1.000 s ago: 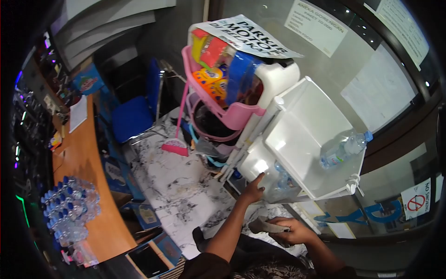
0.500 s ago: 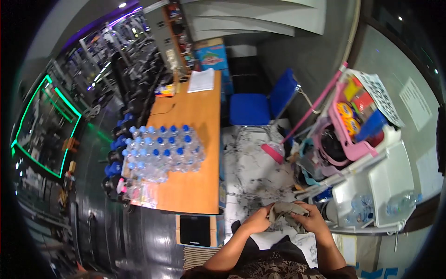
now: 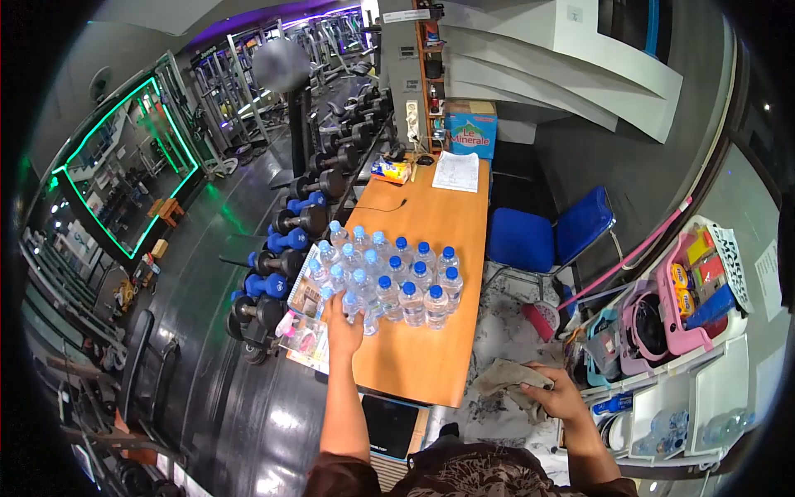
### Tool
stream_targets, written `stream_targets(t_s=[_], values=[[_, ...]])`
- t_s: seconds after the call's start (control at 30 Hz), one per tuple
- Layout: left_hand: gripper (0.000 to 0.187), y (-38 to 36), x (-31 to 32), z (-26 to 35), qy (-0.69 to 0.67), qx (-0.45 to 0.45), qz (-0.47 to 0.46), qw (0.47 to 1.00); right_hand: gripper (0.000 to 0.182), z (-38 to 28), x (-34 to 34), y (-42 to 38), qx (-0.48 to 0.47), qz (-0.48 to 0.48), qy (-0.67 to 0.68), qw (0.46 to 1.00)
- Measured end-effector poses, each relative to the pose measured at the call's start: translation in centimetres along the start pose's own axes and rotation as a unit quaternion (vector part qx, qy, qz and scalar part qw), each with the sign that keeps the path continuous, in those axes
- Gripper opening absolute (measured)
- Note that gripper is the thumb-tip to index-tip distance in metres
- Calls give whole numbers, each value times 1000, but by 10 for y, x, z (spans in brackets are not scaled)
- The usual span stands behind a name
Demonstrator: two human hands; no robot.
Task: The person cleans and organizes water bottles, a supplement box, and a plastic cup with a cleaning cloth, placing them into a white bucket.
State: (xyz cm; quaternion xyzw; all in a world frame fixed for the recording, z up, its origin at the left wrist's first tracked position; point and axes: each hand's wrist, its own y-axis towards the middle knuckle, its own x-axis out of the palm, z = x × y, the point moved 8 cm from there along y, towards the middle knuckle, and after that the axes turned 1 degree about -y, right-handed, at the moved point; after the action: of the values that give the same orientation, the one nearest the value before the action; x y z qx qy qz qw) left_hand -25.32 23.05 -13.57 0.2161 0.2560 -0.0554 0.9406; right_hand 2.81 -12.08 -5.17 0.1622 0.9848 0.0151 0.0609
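Several clear plastic water bottles stand in close rows on the wooden table (image 3: 426, 356), some with light blue caps and some with dark blue ones. My left hand (image 3: 344, 331) is at the near left corner of the group, its fingers and thumb around a water bottle (image 3: 351, 306) with a light blue cap. The hand covers that bottle's lower part. On the right, my right hand (image 3: 559, 395) grips a crumpled grey-beige cloth (image 3: 505, 378), which hangs out to the left over the marble floor.
Papers and a pink-topped bottle (image 3: 286, 323) lie at the table's left edge. Dumbbells (image 3: 265, 286) line the left side. A blue chair (image 3: 522, 238), a pink broom (image 3: 542, 319) and a rack with a pink basket (image 3: 650, 327) stand right. A blue carton (image 3: 470, 132) is behind.
My left hand has let go of the cloth and reached left and forward to the bottles. My right hand keeps the cloth. The view has turned left.
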Motion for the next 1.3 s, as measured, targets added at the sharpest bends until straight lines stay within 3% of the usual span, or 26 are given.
stream_targets(t_s=[0.13, 0.23, 0.4, 0.53, 0.63, 0.7, 0.77, 0.8, 0.9, 0.93, 1.03, 1.1, 1.13, 1.17, 1.23, 1.3], values=[[64, 14, 16, -14, 177, 31, -47, 983, 18, -3, 15, 11, 11, -8, 6, 1000], [61, 9, 20, -13, 198, -24, -39, 979, 19, -17, 23, 14, 24, -13, -23, 999], [69, -3, 34, -44, 63, -57, 25, 996, 22, -19, 26, 18, 16, -16, -62, 998], [72, -29, 58, -60, -42, -91, -38, 994, 23, -12, 26, 15, -1, -18, -37, 999], [71, -44, 68, -69, -33, -49, 8, 998, 22, -5, 17, 11, 0, -12, -38, 999], [69, -51, 66, -52, -345, -188, 4, 919, 18, -10, 10, 7, 3, 13, -6, 1000], [65, -56, 40, -24, -226, -133, 34, 964, 18, 1, -4, 0, 8, 33, 18, 999], [71, -60, 42, -18, -276, -173, -12, 946, 16, 7, -9, -4, 21, 50, 41, 998], [71, -57, 24, 63, -450, -188, -77, 869, 13, 9, -27, -6, 23, 85, 68, 994], [50, -57, 19, 97, -484, -157, -85, 857, 12, 2, -31, -3, 0, 88, 53, 995], [62, -66, 37, 161, -641, -138, -121, 746, 17, -35, -42, 5, -66, 135, 22, 988], [78, -74, 65, 203, -688, -125, -252, 669, 22, -83, -44, 12, -123, 164, -8, 979], [85, -81, 80, 206, -672, -165, -258, 675, 26, -107, -44, 14, -171, 176, -40, 968], [78, -86, 82, 234, -698, -121, -318, 630, 29, -131, -42, 15, -218, 189, -72, 955], [63, -89, 89, 251, -693, -86, -271, 663, 36, -173, -33, 17, -289, 190, -150, 926], [48, -97, 100, 262, -571, -20, -317, 757, 45, -204, -17, 19, -329, 166, -240, 898]])
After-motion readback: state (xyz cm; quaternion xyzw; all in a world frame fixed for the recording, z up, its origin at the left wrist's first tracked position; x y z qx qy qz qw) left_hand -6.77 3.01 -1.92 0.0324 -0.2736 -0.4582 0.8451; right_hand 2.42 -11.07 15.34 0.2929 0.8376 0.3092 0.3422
